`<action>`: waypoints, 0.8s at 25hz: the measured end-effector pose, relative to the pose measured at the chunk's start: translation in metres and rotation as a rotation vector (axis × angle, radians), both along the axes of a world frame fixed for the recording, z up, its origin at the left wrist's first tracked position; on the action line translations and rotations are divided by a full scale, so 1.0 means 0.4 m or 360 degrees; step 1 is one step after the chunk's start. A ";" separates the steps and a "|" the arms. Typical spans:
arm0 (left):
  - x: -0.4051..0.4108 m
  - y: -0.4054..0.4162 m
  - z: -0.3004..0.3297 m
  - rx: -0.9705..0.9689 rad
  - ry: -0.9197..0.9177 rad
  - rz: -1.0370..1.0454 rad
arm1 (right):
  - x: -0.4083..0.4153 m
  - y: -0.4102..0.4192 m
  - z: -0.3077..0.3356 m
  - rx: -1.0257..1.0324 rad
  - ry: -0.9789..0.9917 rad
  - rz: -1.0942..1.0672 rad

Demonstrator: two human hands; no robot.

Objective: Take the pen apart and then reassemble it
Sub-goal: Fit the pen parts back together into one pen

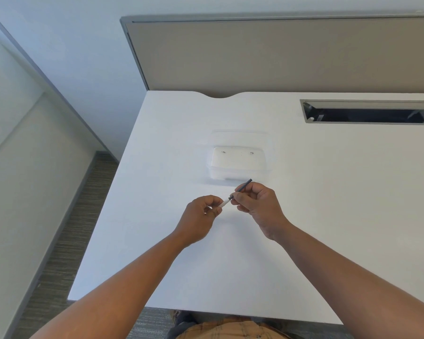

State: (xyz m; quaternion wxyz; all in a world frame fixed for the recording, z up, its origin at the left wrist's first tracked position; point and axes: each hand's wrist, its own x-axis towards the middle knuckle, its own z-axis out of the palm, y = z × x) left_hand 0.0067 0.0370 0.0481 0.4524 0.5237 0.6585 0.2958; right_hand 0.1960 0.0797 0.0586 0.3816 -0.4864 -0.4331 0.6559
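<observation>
Now, going from left to right, the left hand [201, 214] is curled shut with its fingertips pinching the pale, whitish end of the pen [238, 193], which is held in the air just above the white desk [328, 192], in front of the person. The pen's long axis runs diagonally, low at the left hand and rising toward the far right, so each hand holds one end and neither is clearly nearer; they sit close together, almost touching. A short stretch of the pale part shows between the hands, ending in a small dark collar where it meets the slim dark part. The right hand [257, 204] is closed on that dark part, thumb and forefinger around its middle, with the dark tip poking out past the fingers toward a clear plastic box [240, 166] just beyond. Whether the two parts are joined at the collar or already loose is too small to tell. I judge the coming move to be a twist or straight pull along that diagonal line, the hands working against each other. Farther right, a grey cable slot [367, 111] is cut into the desk.
</observation>
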 end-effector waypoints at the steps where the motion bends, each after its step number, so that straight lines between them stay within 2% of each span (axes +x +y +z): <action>1: 0.001 0.000 0.001 -0.0004 -0.0003 0.0005 | 0.000 -0.001 -0.001 0.0007 -0.0013 0.0009; 11: 0.006 0.003 0.011 0.0093 -0.0066 0.0036 | 0.004 -0.002 -0.009 0.0050 -0.0098 0.0098; 20: 0.009 0.010 0.028 0.0267 -0.0250 0.0130 | 0.035 0.004 -0.046 -0.0006 -0.0275 -0.0101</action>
